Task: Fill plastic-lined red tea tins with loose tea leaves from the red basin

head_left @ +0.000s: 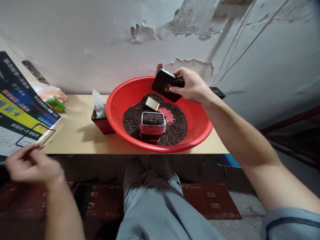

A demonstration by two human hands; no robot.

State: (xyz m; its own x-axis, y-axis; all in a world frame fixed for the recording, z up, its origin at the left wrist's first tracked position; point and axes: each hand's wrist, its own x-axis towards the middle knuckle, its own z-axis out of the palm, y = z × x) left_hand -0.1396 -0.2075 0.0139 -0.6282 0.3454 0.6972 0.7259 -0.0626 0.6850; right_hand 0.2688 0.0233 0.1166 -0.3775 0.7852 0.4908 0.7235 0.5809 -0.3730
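My right hand (191,83) grips a flat black box (167,86) with a small gold print, tilted above the back of a red plastic basin (118,133). Dark loose grains (132,116), like dry tea leaves, cover much of the basin's floor. Among them stands a small box (152,135) with a clear plastic liner, filled with the same grains. Behind it lies a small gold-faced piece (152,103). Far to the left, my blurred left hand (36,163) has its fingers pinched at a thin black loop (46,126), in front of a printed panel (20,110).
A red and black box (103,126) with a clear bag (99,103) in it stands left of the basin. A green packet (57,105) and a plastic bag (47,90) lie farther left on the pale table (77,133). Peeling wall (100,43) rises behind.
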